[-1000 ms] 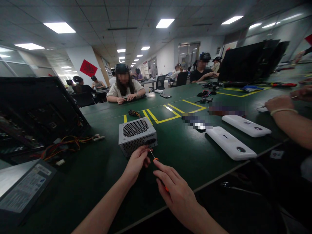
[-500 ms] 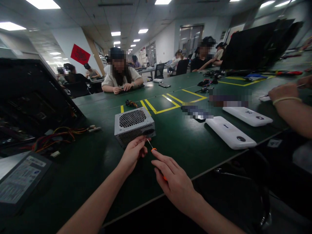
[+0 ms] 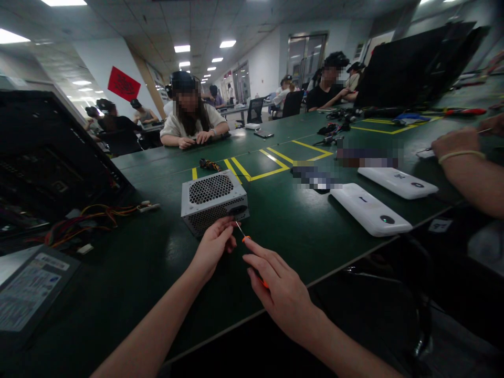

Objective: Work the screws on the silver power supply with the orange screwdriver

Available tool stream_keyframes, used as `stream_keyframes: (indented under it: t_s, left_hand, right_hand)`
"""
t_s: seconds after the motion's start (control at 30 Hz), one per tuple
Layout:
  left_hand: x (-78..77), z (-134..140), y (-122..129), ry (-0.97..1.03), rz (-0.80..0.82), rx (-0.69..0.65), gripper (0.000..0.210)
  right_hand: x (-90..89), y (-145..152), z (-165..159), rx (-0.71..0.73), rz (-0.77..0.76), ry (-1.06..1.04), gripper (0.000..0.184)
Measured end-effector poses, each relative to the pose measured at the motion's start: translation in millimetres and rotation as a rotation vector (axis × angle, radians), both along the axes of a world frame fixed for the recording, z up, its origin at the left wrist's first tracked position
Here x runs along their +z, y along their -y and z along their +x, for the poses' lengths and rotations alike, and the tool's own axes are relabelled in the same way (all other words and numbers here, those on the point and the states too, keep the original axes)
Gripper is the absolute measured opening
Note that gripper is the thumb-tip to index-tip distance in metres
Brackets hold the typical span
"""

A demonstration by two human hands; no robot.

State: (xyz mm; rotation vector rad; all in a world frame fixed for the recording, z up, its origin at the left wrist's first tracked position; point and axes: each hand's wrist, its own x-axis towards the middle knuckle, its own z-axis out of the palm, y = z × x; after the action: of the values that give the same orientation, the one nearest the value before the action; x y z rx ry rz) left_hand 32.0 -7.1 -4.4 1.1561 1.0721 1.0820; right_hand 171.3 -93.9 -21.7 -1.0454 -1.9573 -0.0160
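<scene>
A grey computer power supply (image 3: 214,198) with a honeycomb fan grille on top rests on the green table. My left hand (image 3: 212,244) is at its near side, thumb and fingers pinched together close to the lower edge. What lies between those fingertips is too small to make out. My right hand (image 3: 279,283) holds a screwdriver (image 3: 246,239) with an orange handle and a thin metal shaft. The shaft slants up and left, its tip at my left fingertips. Most of the handle is hidden under my right fingers.
A dark open computer case (image 3: 51,163) stands left, with coloured cables (image 3: 100,212) beside it. A labelled power supply (image 3: 35,289) lies nearer. White devices (image 3: 370,210) lie right, near a co-worker's arm (image 3: 464,157). Another person (image 3: 192,121) sits opposite. Yellow tape (image 3: 270,173) marks the table.
The view has shifted slightly, so the scene sits a little higher and further left. Both hands and the screwdriver keep nearly the same pose at the power supply.
</scene>
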Motion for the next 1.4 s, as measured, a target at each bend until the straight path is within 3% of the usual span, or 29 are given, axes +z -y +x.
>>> stream_keyframes:
  t_s: [0.43,0.73,1.03,1.4]
  left_hand:
    - [-1.3,-3,-2,-0.015,0.010,0.003,0.027]
    - [-2.8,-8,-8,0.142,-0.099,0.023,0.018]
    - [5.9,-9,-7,0.212,-0.188,0.080,0.009]
    - [10.0,-13,-4,0.264,-0.191,0.059,0.017]
  right_hand:
    - [-1.3,1,1,0.029,0.033,-0.024,0.023]
    - [-0.4,3,1,0.081,0.023,-0.058,0.024]
    - [-2.5,7,5,0.103,0.103,-0.111,0.023]
    - [-1.4,9,8,0.108,0.161,-0.150,0.027]
